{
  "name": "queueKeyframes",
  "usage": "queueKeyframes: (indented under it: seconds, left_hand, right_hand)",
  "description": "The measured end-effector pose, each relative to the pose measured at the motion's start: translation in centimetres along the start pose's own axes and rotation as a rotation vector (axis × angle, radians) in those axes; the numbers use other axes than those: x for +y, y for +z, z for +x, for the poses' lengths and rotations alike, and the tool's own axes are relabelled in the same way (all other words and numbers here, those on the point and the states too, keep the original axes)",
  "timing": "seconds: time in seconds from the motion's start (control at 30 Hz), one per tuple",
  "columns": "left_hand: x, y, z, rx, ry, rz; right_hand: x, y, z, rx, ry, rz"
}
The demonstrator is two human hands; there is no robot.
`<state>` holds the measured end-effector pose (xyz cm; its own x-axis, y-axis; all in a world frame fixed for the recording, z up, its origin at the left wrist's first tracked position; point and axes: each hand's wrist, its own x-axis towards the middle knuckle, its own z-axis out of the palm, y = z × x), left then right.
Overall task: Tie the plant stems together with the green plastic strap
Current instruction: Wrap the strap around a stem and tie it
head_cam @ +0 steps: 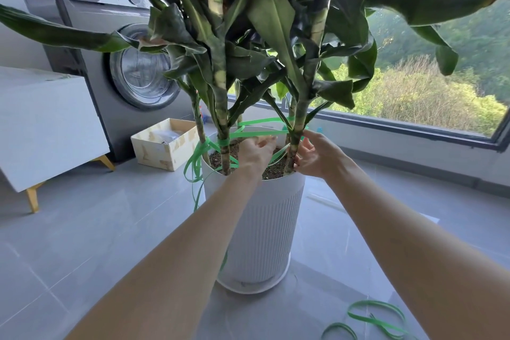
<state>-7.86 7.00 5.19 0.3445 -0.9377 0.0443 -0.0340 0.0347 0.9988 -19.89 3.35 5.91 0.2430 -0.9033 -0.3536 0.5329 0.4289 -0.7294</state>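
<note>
Where the green plastic strap (199, 156) hangs off the white pot's (265, 215) left rim and winds between the plant stems (224, 146), the left hand (255, 150) curls beside it over the soil (218, 159). At the right rim, the right hand (311, 154) touches the right stem (294, 143), fingers narrowly parted. I cannot tell whether either hand grips the strap.

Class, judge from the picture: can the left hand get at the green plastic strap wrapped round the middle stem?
Probably yes. The left hand is just beside that green plastic strap on the mottled green middle stem, and nothing stands between them.
</note>
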Motion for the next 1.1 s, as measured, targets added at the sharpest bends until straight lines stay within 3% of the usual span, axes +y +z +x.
queueKeyframes:
  seconds: [0.13,0.27,0.4,0.5,0.63,0.77,0.97,1.1]
  left_hand:
    - [-0.4,-0.2,-0.5,-0.095,0.255,0.378]
    - [-1.4,-1.7,-1.0,-0.105,0.483,0.985]
    - [-2.7,-2.6,-1.1,-0.098,0.449,1.335]
    - [-2.7,-2.2,-1.3,-0.122,0.386,1.368]
    - [-2.4,-1.6,-1.2,-0.228,0.225,1.203]
    - [-2.2,-1.7,-1.2,-0.232,0.259,1.070]
    - [-1.5,-2.7,-1.3,-0.191,0.292,0.936]
    - [-0.9,-3.8,-2.1,-0.216,0.278,0.921]
  right_hand:
    - [-0.3,0.2,-0.5,0.011,-0.040,-0.047]
    - [-0.7,0.3,-0.8,0.012,-0.115,-0.159]
    - [-0.7,0.3,-0.2,0.046,-0.199,-0.217]
    - [-0.4,0.6,0.2,0.087,-0.258,-0.247]
    - [0.2,0.8,0.3,0.150,-0.268,-0.200]
    - [0.0,0.0,0.3,0.303,-0.361,-0.198]
    - [-0.6,-0.9,-1.9,0.417,-0.488,-0.640]
    - [-0.7,-1.5,-3.9,0.381,-0.431,-0.837]
